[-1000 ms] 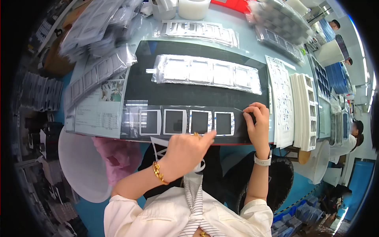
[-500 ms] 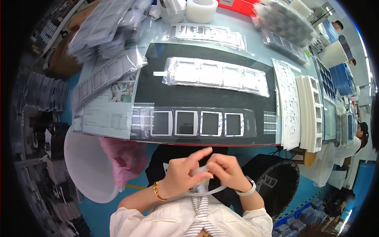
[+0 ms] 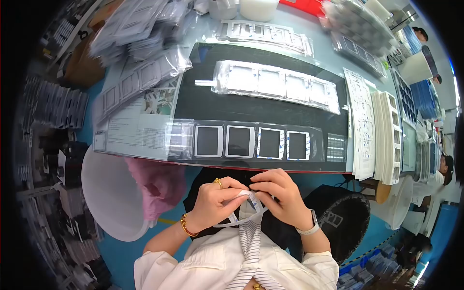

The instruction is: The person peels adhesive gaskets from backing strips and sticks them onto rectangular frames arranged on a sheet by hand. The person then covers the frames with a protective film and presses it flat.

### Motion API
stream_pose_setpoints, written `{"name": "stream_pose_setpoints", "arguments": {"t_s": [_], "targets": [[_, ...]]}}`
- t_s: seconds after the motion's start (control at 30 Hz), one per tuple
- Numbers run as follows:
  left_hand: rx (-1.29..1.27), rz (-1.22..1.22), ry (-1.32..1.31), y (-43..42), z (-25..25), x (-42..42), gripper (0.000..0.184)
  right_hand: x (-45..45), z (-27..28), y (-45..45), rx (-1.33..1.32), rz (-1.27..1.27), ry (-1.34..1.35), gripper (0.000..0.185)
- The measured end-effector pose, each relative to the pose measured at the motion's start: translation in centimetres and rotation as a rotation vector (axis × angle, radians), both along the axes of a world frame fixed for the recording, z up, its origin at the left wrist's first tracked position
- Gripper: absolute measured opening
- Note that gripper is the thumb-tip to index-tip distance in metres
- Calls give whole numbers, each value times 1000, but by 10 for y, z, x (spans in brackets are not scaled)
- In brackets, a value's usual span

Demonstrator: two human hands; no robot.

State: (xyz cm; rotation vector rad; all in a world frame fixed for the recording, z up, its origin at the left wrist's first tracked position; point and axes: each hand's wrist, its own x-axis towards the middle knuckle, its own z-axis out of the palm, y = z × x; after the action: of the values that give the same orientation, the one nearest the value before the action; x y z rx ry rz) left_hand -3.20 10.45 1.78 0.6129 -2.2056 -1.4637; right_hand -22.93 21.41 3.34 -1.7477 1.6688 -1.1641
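In front of my shirt, my left hand (image 3: 212, 205) pinches a thin, bendy white adhesive frame (image 3: 257, 204) with blue print on part of it. My right hand (image 3: 282, 198) meets it fingertip to fingertip, thumb and index closed at the frame's upper edge. Part of the frame hangs as a curved strip below the fingers; the gripped edge is mostly hidden. Just beyond, on the black mat (image 3: 193, 108), lies a clear plastic sleeve (image 3: 315, 140) with a row of several white-bordered frames (image 3: 240, 142), two showing blue-printed borders.
A wrapped row of white frames (image 3: 275, 84) lies farther back. Stacked plastic sleeves (image 3: 130, 34) fill the back left. White frame sheets (image 3: 360, 125) and a stack of cut-out strips (image 3: 385, 137) line the right. Below are a white bin (image 3: 108, 198) and a black bin (image 3: 338, 222).
My left index finger, stretched out before, has curled in to pinch. The adhesive frame now hangs more openly between my hands. The view has shifted slightly, so the table appears higher and farther right.
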Motion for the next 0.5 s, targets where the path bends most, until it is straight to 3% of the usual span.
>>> {"name": "stream_pose_setpoints", "arguments": {"t_s": [0.17,0.27,0.37,0.5], "targets": [[87,-32,-179,-1,3,3,15,9,-2,-3,-9,22,83,19],[366,-6,-119,-6,-33,13,24,11,-1,-4,-23,105,125,21],[423,57,-209,-16,-69,22,30,12,20,-8,-33,191,60,22],[264,132,-267,-20,-64,23,32,-4,43,-23,-78,143,-85,19]]}}
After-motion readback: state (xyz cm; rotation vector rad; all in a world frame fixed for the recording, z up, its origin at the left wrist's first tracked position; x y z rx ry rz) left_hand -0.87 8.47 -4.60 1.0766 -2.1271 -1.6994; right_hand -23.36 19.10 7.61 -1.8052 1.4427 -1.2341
